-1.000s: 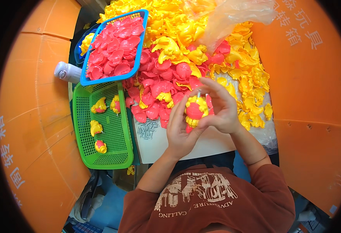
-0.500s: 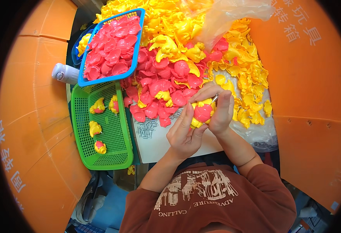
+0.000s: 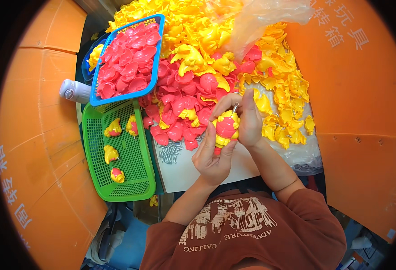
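Observation:
Between my two hands is a small yellow and pink plastic toy figure (image 3: 226, 128), its pink shell-like side facing up. My left hand (image 3: 213, 158) grips it from the left, with fingers and thumb closed on its lower part. Cupped around the far and right sides, my right hand (image 3: 249, 123) has its fingers bent behind the figure and its thumb raised. A thin silvery metal pin (image 3: 235, 107) sticks up from the figure's top, near the right thumb. The fingertips behind the figure are partly hidden.
A blue basket (image 3: 158, 58) of pink shells overlaps a green basket (image 3: 149, 180) with several toy figures. Loose pink shells (image 3: 175, 130), yellow parts (image 3: 274, 45) and metal pins (image 3: 170, 154) lie on the table. A pale bottle (image 3: 75, 90) and orange panels (image 3: 355, 103) stand beside.
The toy figure has moved slightly left and turned more upright, showing a pink part at its lower end. My right thumb has straightened upward, and the pin now points up more steeply.

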